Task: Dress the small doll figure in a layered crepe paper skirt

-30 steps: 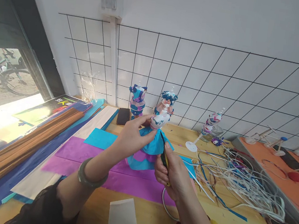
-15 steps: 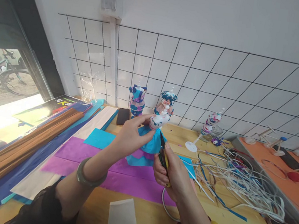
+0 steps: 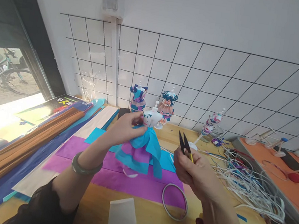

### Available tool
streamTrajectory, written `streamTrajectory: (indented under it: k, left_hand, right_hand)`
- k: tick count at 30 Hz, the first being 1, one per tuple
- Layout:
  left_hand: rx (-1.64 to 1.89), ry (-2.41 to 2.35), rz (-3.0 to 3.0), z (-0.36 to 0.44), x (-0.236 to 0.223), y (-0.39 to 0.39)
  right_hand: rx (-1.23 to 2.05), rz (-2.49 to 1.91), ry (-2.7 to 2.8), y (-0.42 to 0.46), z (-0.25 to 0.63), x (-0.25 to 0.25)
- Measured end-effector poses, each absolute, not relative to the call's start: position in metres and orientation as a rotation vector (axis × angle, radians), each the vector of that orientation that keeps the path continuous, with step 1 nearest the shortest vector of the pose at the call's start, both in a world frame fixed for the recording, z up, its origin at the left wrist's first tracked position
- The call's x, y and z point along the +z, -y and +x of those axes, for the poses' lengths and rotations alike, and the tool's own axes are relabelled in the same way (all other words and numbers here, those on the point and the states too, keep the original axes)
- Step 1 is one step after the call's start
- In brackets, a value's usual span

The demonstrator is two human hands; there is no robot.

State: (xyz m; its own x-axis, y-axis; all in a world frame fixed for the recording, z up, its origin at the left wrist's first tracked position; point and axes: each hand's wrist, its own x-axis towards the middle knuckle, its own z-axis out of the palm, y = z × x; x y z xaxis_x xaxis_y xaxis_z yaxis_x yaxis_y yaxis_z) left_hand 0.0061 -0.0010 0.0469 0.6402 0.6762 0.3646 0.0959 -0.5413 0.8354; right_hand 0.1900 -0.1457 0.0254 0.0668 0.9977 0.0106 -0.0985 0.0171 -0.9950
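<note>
Right hand (image 3: pixel 194 166) and scissors (image 3: pixel 186 145) are now away from the blue and purple skirt (image 3: pixel 139 153), off to the right, and the small mannequin (image 3: pixel 152 119) wearing it sits farther left. Across the table (image 3: pixel 97 208) spread long purple sheets (image 3: pixel 139 186), with a tangle of strips (image 3: pixel 255 190) on the right. The mannequin is upright above the sheets, its chest pinched between the fingers of the left hand (image 3: pixel 125 128). A thin ring (image 3: pixel 162 196) lies partly over the purple. The right hand's fingers are curled around the scissors, blade tips apart.
</note>
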Motion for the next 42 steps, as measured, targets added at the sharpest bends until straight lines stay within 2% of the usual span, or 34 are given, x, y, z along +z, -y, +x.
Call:
streamTrajectory:
  k: [3,5,15,21,27,34,42]
  left_hand:
    - [0.746,-0.502,1.923,0.005,0.048,0.003]
    - [0.689,-0.453,1.868,0.005,0.049,0.005]
    - [0.595,-0.534,1.844,0.003,0.045,-0.003]
    - [0.581,-0.563,1.875,0.007,0.042,-0.003]
    - [0.604,-0.616,1.884,0.007,0.04,-0.005]
    - [0.542,-0.668,1.897,0.009,0.036,-0.009]
    - [0.615,-0.656,1.916,0.011,0.029,-0.012]
  right_hand:
    - [0.881,-1.341,1.118,0.137,0.182,0.023]
    - [0.804,-1.396,1.179,0.131,0.176,0.021]
    - [1.217,-1.396,1.168,0.138,0.19,0.022]
    - [1.037,-1.486,1.191,0.13,0.183,0.016]
    - [1.103,-1.499,1.284,0.126,0.183,0.006]
    - [0.622,-1.585,1.362,0.128,0.204,0.007]
    - [0.384,-1.739,1.386,0.125,0.212,0.002]
